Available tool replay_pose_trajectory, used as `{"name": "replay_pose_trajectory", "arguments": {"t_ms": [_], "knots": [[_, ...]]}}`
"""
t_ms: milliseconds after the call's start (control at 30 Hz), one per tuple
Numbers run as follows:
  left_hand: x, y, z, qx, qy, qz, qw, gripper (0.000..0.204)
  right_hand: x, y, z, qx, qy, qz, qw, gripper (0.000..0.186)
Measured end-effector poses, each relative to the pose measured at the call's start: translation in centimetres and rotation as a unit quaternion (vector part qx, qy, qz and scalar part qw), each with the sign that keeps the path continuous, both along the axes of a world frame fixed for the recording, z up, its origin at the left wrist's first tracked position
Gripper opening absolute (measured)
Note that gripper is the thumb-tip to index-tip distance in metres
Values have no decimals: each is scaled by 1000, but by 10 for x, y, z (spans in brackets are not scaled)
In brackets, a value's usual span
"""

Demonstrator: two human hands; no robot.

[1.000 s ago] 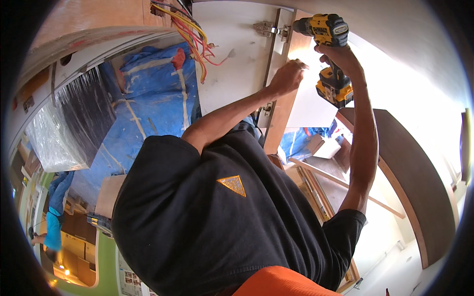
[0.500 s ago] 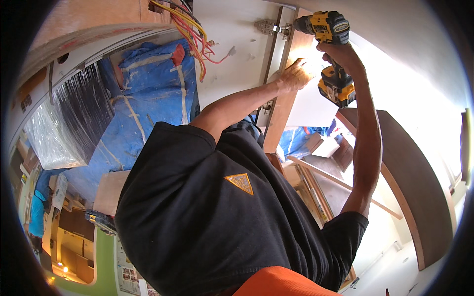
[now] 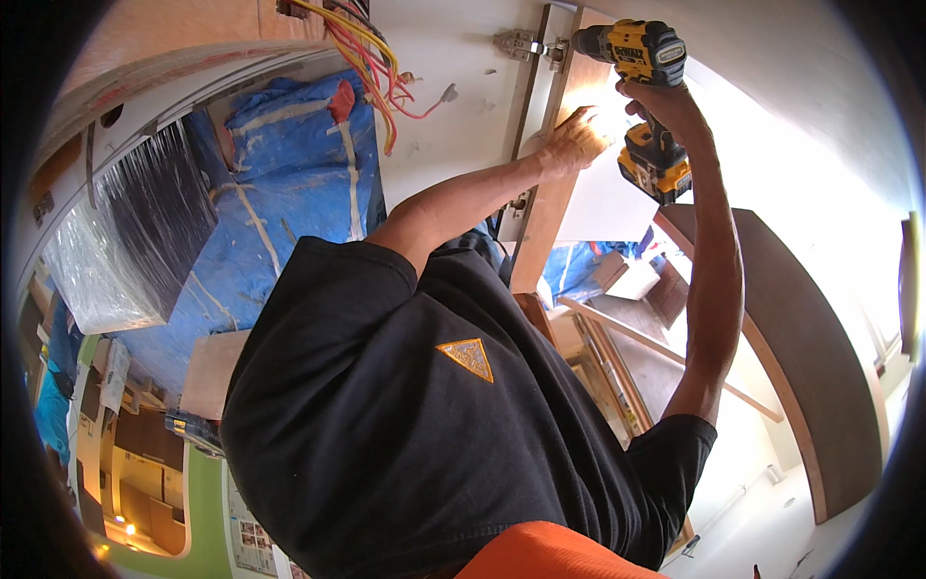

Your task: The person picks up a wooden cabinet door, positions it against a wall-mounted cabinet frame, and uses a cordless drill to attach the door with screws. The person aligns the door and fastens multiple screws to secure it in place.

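My right hand (image 3: pixel 672 108) is wrapped round the grip of a yellow and black cordless drill (image 3: pixel 644 53), held at the top right with its nose pointing left. The drill's nose is close to a metal cabinet hinge (image 3: pixel 556 54), partly in front of the wood; contact cannot be made out. My left hand (image 3: pixel 576 142) grips the edge of a long wooden panel (image 3: pixel 540 227) below the hinge, its fingertips washed out by glare. A white door (image 3: pixel 439 125) joins the panel by hinges, and a lower hinge (image 3: pixel 521 205) shows beneath my left forearm.
Loose red and yellow wires (image 3: pixel 386 72) hang at the upper left. Blue sheeting (image 3: pixel 299 164) and a plastic-wrapped block (image 3: pixel 135 232) lie left. A curved brown board (image 3: pixel 810 357) stands right, beside wooden pieces (image 3: pixel 627 338). A toolbox (image 3: pixel 193 429) sits lower left.
The whole view has shifted slightly, with the door, hinge and wires a little further left and up. Both hands keep their holds, and the drill stays beside the hinge.
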State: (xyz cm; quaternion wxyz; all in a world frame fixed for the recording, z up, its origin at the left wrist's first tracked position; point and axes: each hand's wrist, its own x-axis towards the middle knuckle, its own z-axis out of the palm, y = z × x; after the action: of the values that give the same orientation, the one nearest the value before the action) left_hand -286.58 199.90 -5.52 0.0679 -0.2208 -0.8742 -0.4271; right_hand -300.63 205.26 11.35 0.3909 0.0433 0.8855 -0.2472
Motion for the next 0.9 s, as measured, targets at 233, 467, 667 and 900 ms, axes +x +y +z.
{"name": "replay_pose_trajectory", "arguments": {"t_ms": [233, 467, 667, 900], "knots": [[-1, -2, -1, 17, 9, -7, 1000, 30, -4, 1, -3, 23, -10, 17, 1000, 29], [0, -1, -4, -10, 3, -14, 1000, 29, -13, -6, 0, 90, -27, 39, 995, 29], [0, 2, -6, -21, 23, 6, 1000, 29, -11, -6, -1, 68, -18, 43, 997, 32], [2, 4, -9, -12, 8, -7, 1000, 28, -11, -2, -1, 76, -19, 57, 995, 32]]}}
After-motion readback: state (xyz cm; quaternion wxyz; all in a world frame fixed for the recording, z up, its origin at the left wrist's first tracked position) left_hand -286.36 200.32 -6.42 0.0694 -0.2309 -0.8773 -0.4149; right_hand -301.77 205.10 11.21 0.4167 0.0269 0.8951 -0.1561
